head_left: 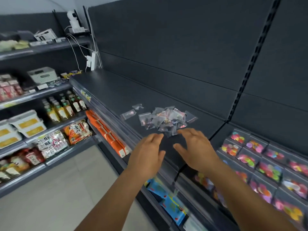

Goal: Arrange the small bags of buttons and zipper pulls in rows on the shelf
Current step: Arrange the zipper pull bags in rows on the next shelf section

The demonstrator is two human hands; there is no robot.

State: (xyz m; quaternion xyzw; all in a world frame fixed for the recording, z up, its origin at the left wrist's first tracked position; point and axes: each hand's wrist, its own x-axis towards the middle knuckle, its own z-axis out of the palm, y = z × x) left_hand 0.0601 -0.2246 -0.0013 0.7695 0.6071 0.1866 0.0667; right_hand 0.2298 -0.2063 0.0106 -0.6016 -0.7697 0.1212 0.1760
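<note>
Head view. Small clear bags (164, 120) heaped in one loose pile on the dark shelf (106, 90), near its front edge, overlapping and lying every way, nothing like rows yet. Probably tipped out in a lump to be sorted from there. Two strays left of the pile: one bag (128, 114) with something pink inside, just beside the pile, and another (138, 106) a little behind that, both lying flat and apart from the rest. Perhaps the start of a row, perhaps mere spill; cannot tell which. Contents too small to name as buttons or pulls.

Left hand (147, 153) in front of the pile and slightly left of it, palm down, fingers straight and relaxed, holding nothing; fingertips (159, 136) close to the pile's near edge, contact not clear. Right hand (194, 149) in front of the pile and slightly right of it, palm down, fingers spread wide, thumb out toward the left hand, holding nothing; fingertips (180, 131) at the near edge of the pile, seemingly touching the nearest bag, though not certain. Both placed either side of the pile's front, likely ready to spread the heap or draw bags out of it.

Right of the pile, lower down, boxes of bright discs (260, 157); left of the pile, below the shelf edge, orange packs (108, 135).
</note>
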